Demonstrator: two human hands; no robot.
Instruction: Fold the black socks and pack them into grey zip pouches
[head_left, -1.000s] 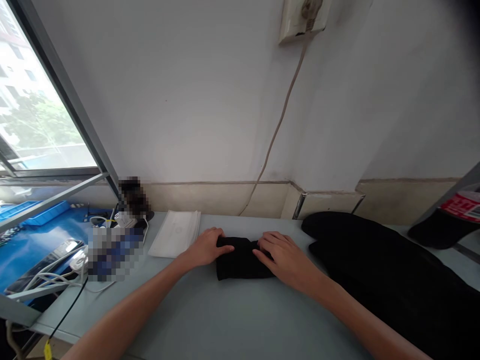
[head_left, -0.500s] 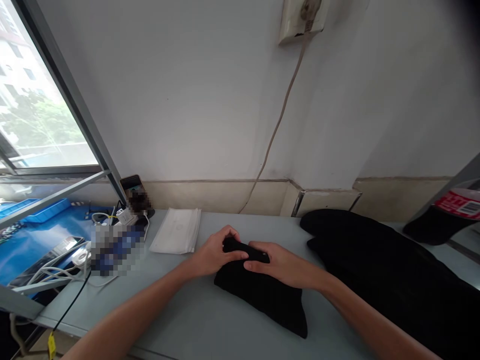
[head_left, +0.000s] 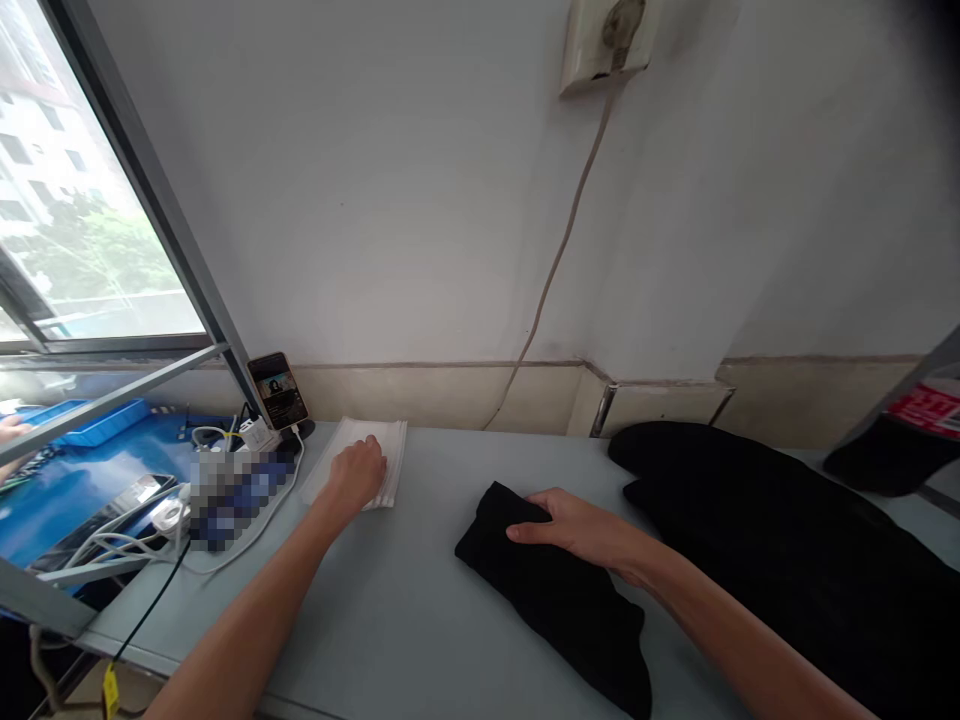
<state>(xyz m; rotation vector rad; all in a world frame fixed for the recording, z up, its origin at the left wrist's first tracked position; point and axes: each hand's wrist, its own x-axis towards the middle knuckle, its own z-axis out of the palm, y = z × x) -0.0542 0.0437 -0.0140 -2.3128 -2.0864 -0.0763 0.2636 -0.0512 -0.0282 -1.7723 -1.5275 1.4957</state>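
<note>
A folded piece of black cloth (head_left: pixel 551 590) lies slantwise on the grey table. My right hand (head_left: pixel 574 530) grips its upper edge, thumb on top and the other fingers behind or under the fabric. Farther left, my left hand (head_left: pixel 356 475) is on a flat stack of translucent white plastic bags (head_left: pixel 388 465). Its fingers are curled down onto the stack; the fingertips are hidden. A larger heap of black cloth (head_left: pixel 757 520) is spread to the right of my right hand.
A phone (head_left: pixel 279 390) leans upright at the left, with white cables (head_left: pixel 292 480) beside it. A metal frame (head_left: pixel 135 385) separates a blue surface (head_left: pixel 142 450); part of another person's hand shows there. At the right stands a bottle of dark drink (head_left: pixel 889 455). A wall cord (head_left: pixel 566 230) hangs behind.
My left hand has let go of the folded black cloth and moved left onto the plastic bags. My right hand still holds the cloth, which now lies opened out longer.
</note>
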